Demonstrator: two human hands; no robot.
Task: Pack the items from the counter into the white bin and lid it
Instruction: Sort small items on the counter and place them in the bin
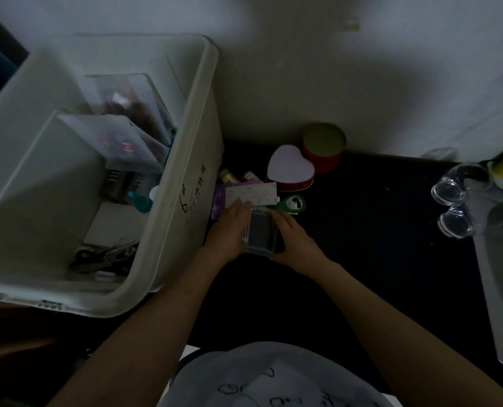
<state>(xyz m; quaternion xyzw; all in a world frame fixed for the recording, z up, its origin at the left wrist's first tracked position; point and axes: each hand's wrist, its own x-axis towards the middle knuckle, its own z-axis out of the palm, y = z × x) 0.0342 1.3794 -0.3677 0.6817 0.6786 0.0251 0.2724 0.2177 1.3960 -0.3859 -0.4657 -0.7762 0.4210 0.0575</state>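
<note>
head cam | looks steeply down, close over counter [362, 230] | single view, none shared

open black counter [376, 230] right of the hands, up to the clear cups [450, 207]. crowded ahead: heart box [290, 168], red tin [323, 148]. white bin [191, 171] wall tight on the left.

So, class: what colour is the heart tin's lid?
Pale pink lid, red sides; head view.
</note>
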